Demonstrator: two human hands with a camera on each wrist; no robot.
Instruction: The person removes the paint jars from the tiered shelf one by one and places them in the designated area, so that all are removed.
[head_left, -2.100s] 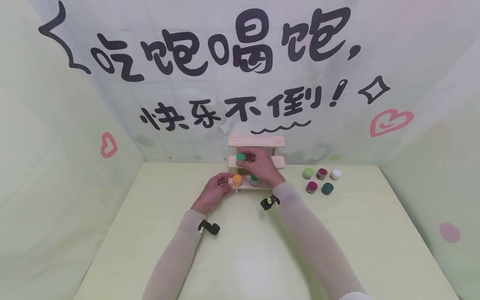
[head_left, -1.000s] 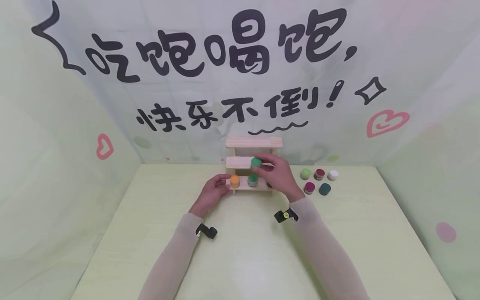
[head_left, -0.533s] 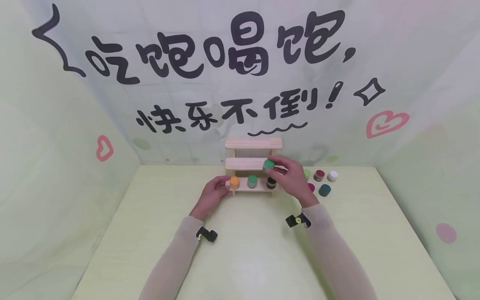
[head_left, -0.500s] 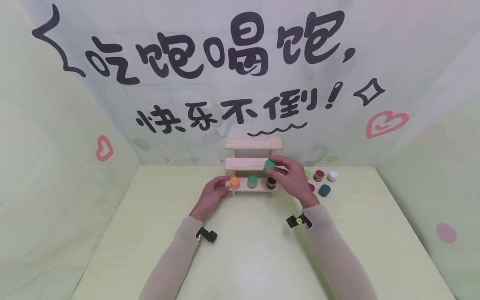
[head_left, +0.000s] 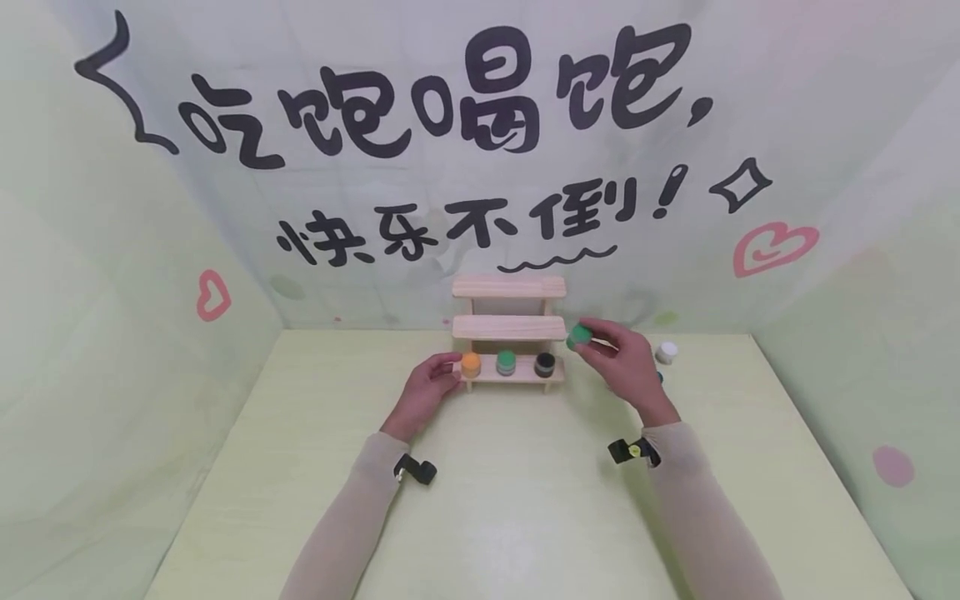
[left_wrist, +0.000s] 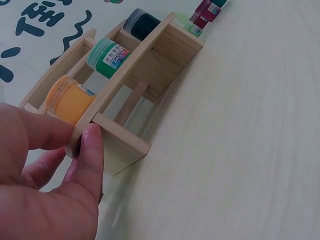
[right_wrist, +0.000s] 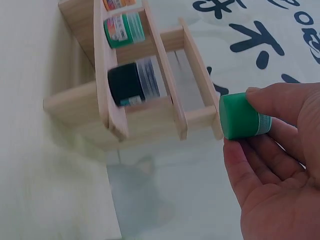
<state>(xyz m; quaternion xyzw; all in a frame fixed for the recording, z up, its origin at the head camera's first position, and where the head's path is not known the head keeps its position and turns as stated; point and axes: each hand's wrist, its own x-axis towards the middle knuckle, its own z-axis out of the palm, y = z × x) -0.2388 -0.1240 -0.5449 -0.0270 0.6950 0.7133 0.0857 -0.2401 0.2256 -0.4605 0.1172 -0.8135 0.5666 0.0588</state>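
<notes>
- Head view: we see the left hand [head_left: 426,393], fingers slightly bent, at the left end of the wooden shelf [head_left: 510,328], on its bottom step.
- Right hand [head_left: 628,368] pinches the held green jar [head_left: 578,337] just beyond the middle step's right end.
- Bottom step: orange jar [head_left: 470,365] at left end, shelved green jar [head_left: 506,362] in the middle, black jar [head_left: 544,365] toward right end.
- White jar [head_left: 667,352] near the worktop [head_left: 480,517]'s back right corner; we catch a sliver of blue jar [head_left: 660,377] behind the right hand.
- Left wrist: we see thumb and fingers gripping the bottom step's end, next to the orange jar; red jars [left_wrist: 202,19] past the shelf's far end.
- Right wrist: thumb on one side of the held green jar, fingers on the other, jar tilted; hand only part-closed, we'd say.
</notes>
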